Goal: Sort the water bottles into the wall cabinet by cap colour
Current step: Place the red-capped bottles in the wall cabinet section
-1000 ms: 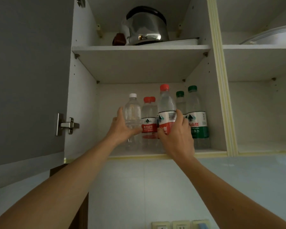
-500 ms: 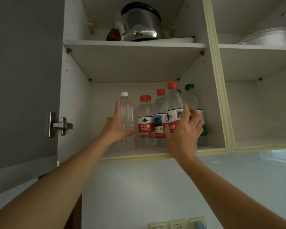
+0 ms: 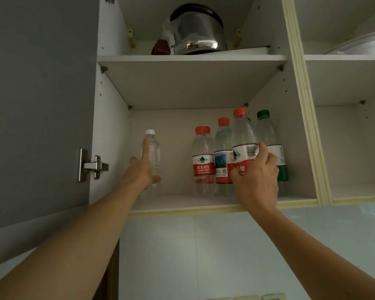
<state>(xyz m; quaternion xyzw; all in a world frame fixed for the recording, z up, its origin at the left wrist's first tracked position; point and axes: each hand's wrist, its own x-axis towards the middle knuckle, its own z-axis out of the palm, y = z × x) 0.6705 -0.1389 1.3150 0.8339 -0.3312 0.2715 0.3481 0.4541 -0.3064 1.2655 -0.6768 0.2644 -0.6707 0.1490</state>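
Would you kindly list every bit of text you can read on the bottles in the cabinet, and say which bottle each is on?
"农夫山泉" over "NONGFU SPRING": red label of the leftmost red-capped bottle.
"山泉": part of the label of the red-capped bottle gripped by the right hand; the rest is hidden.
Middle red-capped bottle: print too small.
Green-capped bottle: characters blurred.
White-capped bottle, touched by the left hand: no text seen.

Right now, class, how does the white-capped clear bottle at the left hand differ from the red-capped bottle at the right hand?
The white-capped clear plastic bottle has no label; the red-capped clear plastic bottle wears a red-and-white label with a barcode. The white-capped bottle stands alone at the shelf's left; the red-capped one crowds the other red and green caps. The left hand lies straight-fingered against the first; the right hand grips the second. Both are upright.
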